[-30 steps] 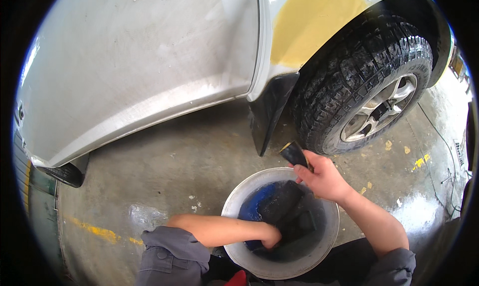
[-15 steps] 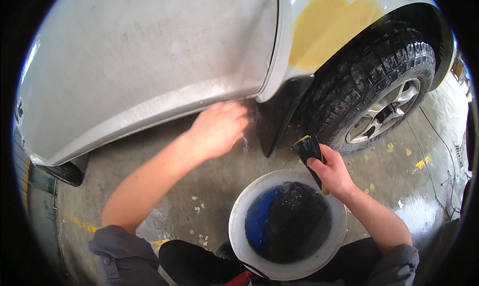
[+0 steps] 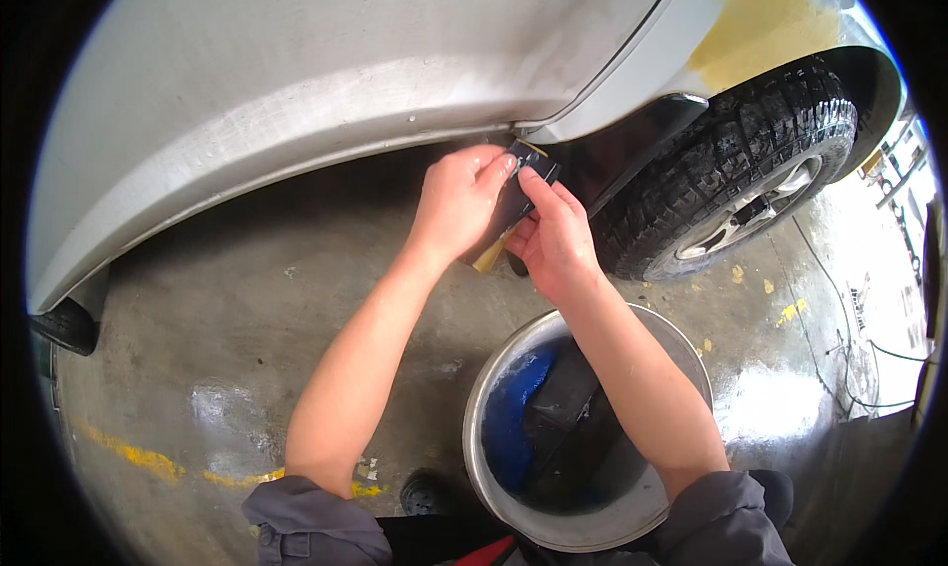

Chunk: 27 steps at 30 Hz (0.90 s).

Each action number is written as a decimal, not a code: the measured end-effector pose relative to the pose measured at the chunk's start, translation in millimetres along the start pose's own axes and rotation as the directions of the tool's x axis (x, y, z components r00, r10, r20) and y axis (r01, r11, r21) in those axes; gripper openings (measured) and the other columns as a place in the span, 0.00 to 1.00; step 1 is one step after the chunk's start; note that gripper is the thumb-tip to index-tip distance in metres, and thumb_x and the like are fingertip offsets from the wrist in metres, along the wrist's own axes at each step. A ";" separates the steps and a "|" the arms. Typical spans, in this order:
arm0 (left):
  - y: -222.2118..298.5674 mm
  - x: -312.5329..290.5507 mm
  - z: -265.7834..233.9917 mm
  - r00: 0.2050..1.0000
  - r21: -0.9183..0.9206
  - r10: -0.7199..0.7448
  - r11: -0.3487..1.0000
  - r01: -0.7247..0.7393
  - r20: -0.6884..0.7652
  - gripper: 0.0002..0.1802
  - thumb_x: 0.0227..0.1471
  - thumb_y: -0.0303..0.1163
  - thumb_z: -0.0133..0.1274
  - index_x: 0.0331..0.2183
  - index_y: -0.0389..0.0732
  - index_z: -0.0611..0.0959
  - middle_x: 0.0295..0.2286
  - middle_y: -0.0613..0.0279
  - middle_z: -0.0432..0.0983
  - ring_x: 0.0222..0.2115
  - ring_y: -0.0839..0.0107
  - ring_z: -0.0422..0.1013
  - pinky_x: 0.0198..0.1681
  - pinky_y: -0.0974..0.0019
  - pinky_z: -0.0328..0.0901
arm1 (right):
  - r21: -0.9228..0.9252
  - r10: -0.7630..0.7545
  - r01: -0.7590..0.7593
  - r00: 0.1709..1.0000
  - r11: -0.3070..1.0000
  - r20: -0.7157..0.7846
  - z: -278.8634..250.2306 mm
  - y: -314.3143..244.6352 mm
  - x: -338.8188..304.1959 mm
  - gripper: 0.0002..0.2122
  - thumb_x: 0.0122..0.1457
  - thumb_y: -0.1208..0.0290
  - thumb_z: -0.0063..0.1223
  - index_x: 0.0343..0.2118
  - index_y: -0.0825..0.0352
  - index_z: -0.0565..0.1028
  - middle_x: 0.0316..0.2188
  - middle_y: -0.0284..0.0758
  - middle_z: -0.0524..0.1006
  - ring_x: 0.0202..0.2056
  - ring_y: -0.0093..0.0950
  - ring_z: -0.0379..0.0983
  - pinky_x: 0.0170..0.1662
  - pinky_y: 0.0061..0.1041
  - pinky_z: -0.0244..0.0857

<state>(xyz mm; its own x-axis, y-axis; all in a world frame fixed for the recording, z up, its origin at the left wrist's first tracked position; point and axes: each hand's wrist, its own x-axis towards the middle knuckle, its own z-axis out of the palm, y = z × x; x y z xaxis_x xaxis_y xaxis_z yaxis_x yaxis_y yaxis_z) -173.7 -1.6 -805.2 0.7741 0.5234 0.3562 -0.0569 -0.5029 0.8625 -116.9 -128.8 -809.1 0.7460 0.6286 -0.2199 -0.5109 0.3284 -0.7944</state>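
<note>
Both hands hold a piece of black sandpaper (image 3: pixel 510 210) with a yellowish sanding block showing at its edges. My left hand (image 3: pixel 454 201) pinches its upper left side between thumb and fingers. On the other side, my right hand (image 3: pixel 561 232) grips it, thumb lying on the black face and fingers curled behind. It is tilted, just below the lower edge of the light-coloured car's door (image 3: pixel 296 102). Under my right forearm stands a round pale bucket (image 3: pixel 472 438) with dark water and something blue inside.
A black mud flap (image 3: pixel 642 151) and a wet tyre (image 3: pixel 731 166) are at the right. Yellowish filler (image 3: pixel 765 28) covers part of the fender (image 3: pixel 681 87). The concrete floor (image 3: pixel 237 339) has wet patches and yellow marks. A thin cable (image 3: pixel 849 368) lies at the far right.
My left hand has come right and taken hold of the sandpaper too. My right hand has lifted it from beside the bucket up to the door's lower edge. The view has shifted.
</note>
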 end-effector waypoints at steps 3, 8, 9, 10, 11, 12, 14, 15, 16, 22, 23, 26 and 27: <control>0.8 3.8 1.9 0.996 0.012 0.069 0.998 -0.068 -0.048 0.16 0.65 0.35 0.57 0.47 0.33 0.84 0.34 0.49 0.85 0.33 0.66 0.80 0.41 0.65 0.71 | -0.065 -0.096 0.092 0.993 0.994 -0.064 3.2 6.2 10.7 0.10 0.68 0.61 0.58 0.40 0.63 0.77 0.30 0.28 0.78 0.26 0.21 0.72 0.29 0.24 0.66; -4.8 -9.7 3.2 0.936 0.179 0.342 0.929 -0.323 -0.089 0.21 0.62 0.27 0.56 0.56 0.42 0.80 0.44 0.49 0.82 0.39 0.52 0.80 0.43 0.57 0.73 | -0.211 -0.255 0.199 0.923 0.957 -0.286 15.5 11.5 20.4 0.13 0.66 0.64 0.60 0.26 0.64 0.74 0.19 0.26 0.71 0.19 0.18 0.63 0.19 0.24 0.57; -6.3 -11.2 0.3 0.946 0.250 0.325 0.918 -0.309 -0.023 0.23 0.61 0.26 0.56 0.57 0.49 0.80 0.43 0.51 0.81 0.39 0.50 0.79 0.40 0.54 0.74 | -0.198 -0.275 0.223 0.915 0.955 -0.295 17.1 14.5 23.3 0.14 0.66 0.65 0.60 0.25 0.65 0.73 0.19 0.27 0.70 0.18 0.18 0.62 0.19 0.25 0.56; -6.3 -10.6 0.9 0.952 0.301 0.306 0.907 -0.294 0.009 0.23 0.61 0.26 0.56 0.57 0.50 0.80 0.41 0.52 0.81 0.37 0.50 0.79 0.39 0.53 0.74 | -0.211 -0.283 0.226 0.911 0.951 -0.300 16.0 13.9 24.7 0.14 0.66 0.65 0.60 0.25 0.65 0.73 0.19 0.27 0.70 0.18 0.18 0.62 0.19 0.25 0.56; -5.8 -9.8 1.4 0.958 0.352 0.285 0.893 -0.281 0.040 0.23 0.61 0.26 0.56 0.57 0.51 0.80 0.39 0.52 0.81 0.36 0.49 0.78 0.37 0.53 0.73 | -0.224 -0.291 0.228 0.907 0.947 -0.306 14.7 12.7 25.7 0.14 0.66 0.65 0.60 0.25 0.65 0.73 0.19 0.27 0.70 0.18 0.18 0.62 0.19 0.25 0.56; -5.6 -9.3 0.0 0.964 0.407 0.259 0.874 -0.263 0.067 0.23 0.61 0.26 0.56 0.57 0.53 0.80 0.36 0.52 0.80 0.35 0.49 0.78 0.36 0.52 0.73 | -0.235 -0.294 0.227 0.905 0.945 -0.307 16.2 12.5 26.5 0.14 0.66 0.65 0.60 0.25 0.65 0.73 0.19 0.27 0.70 0.18 0.18 0.62 0.19 0.25 0.56; -11.0 -6.2 0.4 0.962 0.431 0.259 0.862 -0.268 0.080 0.25 0.62 0.26 0.54 0.59 0.55 0.78 0.34 0.52 0.79 0.32 0.48 0.78 0.32 0.50 0.73 | -0.228 -0.332 0.272 0.897 0.935 -0.293 18.2 15.1 29.5 0.12 0.66 0.66 0.59 0.28 0.67 0.76 0.19 0.27 0.70 0.19 0.17 0.62 0.19 0.24 0.56; -13.1 -5.1 1.3 0.960 0.432 0.270 0.858 -0.277 0.079 0.26 0.62 0.26 0.54 0.60 0.56 0.77 0.34 0.52 0.79 0.32 0.48 0.78 0.32 0.50 0.73 | -0.228 -0.339 0.279 0.895 0.933 -0.292 18.5 15.8 30.5 0.11 0.66 0.66 0.59 0.29 0.68 0.77 0.20 0.27 0.71 0.19 0.17 0.62 0.20 0.23 0.57; -14.6 -4.2 1.8 0.957 0.434 0.280 0.855 -0.285 0.078 0.27 0.62 0.27 0.53 0.61 0.56 0.76 0.33 0.52 0.79 0.32 0.47 0.78 0.32 0.50 0.73 | -0.227 -0.345 0.286 0.893 0.931 -0.290 19.3 16.3 31.1 0.11 0.67 0.67 0.58 0.30 0.68 0.78 0.20 0.27 0.71 0.19 0.17 0.62 0.20 0.23 0.57; -15.5 -0.1 2.4 0.956 0.525 0.287 0.804 -0.278 0.068 0.30 0.61 0.26 0.54 0.63 0.59 0.74 0.30 0.51 0.78 0.28 0.47 0.77 0.29 0.49 0.74 | -0.334 -0.417 0.337 0.885 0.880 -0.205 17.4 17.2 27.6 0.08 0.68 0.70 0.54 0.38 0.69 0.82 0.23 0.27 0.76 0.23 0.16 0.66 0.22 0.22 0.63; -15.4 -0.2 3.0 0.953 0.537 0.296 0.796 -0.281 0.061 0.31 0.61 0.26 0.54 0.64 0.59 0.74 0.29 0.51 0.78 0.27 0.47 0.77 0.29 0.49 0.74 | -0.332 -0.419 0.340 0.884 0.880 -0.207 17.2 17.0 28.4 0.08 0.68 0.71 0.54 0.38 0.69 0.82 0.23 0.27 0.76 0.24 0.15 0.66 0.23 0.22 0.63; -17.1 -2.4 2.2 0.954 0.553 0.297 0.788 -0.272 0.047 0.33 0.60 0.27 0.55 0.65 0.61 0.72 0.29 0.52 0.78 0.27 0.47 0.77 0.28 0.49 0.74 | -0.370 -0.473 0.388 0.864 0.844 -0.172 18.3 19.3 31.5 0.08 0.68 0.72 0.54 0.38 0.70 0.82 0.24 0.27 0.77 0.25 0.14 0.66 0.26 0.22 0.65; -18.9 -2.4 1.8 0.958 0.540 0.282 0.800 -0.263 0.049 0.34 0.60 0.28 0.55 0.65 0.62 0.72 0.29 0.51 0.78 0.27 0.47 0.77 0.29 0.50 0.74 | -0.415 -0.524 0.432 0.841 0.801 -0.134 16.3 21.4 33.6 0.08 0.68 0.72 0.54 0.39 0.71 0.82 0.24 0.27 0.77 0.26 0.14 0.66 0.28 0.22 0.65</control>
<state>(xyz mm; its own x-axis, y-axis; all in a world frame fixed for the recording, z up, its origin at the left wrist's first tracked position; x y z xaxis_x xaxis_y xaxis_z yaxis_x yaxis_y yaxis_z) -173.4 5.3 -823.0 0.7565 0.3262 0.5668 0.0916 -0.9111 0.4020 -109.7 -89.1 -824.3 0.9524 0.2624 0.1551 0.0905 0.2424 -0.9659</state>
